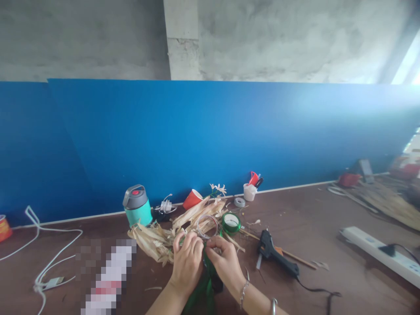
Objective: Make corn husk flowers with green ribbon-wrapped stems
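My left hand and my right hand meet over the near middle of the table, fingers bent and pinched. What lies between the fingertips is too small to make out. Dark green material shows below and between my hands; I cannot tell if either hand holds it. Just beyond the fingers are dried corn husks, pale and loosely piled. A thin pale ring leans on the husks above my right fingers. Beside it is a roll of green tape.
A black glue gun lies right of my right hand, its cord trailing forward. A power strip is farther right. A teal flask, an orange-red cup and a white cup line the blue partition. White cables lie left.
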Tool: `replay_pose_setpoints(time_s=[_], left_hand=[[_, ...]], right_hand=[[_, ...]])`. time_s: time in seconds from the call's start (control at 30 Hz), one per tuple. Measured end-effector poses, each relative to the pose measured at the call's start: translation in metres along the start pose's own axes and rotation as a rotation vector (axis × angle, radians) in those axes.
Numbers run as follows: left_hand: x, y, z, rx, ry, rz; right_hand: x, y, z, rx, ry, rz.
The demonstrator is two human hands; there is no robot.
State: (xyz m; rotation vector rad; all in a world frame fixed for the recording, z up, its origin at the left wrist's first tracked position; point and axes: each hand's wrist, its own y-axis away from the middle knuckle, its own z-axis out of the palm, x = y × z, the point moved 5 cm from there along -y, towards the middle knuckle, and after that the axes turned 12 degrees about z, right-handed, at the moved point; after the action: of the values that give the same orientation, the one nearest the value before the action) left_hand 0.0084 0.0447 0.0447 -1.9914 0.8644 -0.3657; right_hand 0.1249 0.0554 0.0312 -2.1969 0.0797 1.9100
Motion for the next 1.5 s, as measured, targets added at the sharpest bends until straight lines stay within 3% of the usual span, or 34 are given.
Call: replay_pose_setpoints(time_s=[1.5], left_hand=[[0.0002,-0.0010,0.0000,0.010,0.014,-0.017]], right_hand=[[0.0041,-0.0018,-0.0005,0.001,-0.006,0.018]])
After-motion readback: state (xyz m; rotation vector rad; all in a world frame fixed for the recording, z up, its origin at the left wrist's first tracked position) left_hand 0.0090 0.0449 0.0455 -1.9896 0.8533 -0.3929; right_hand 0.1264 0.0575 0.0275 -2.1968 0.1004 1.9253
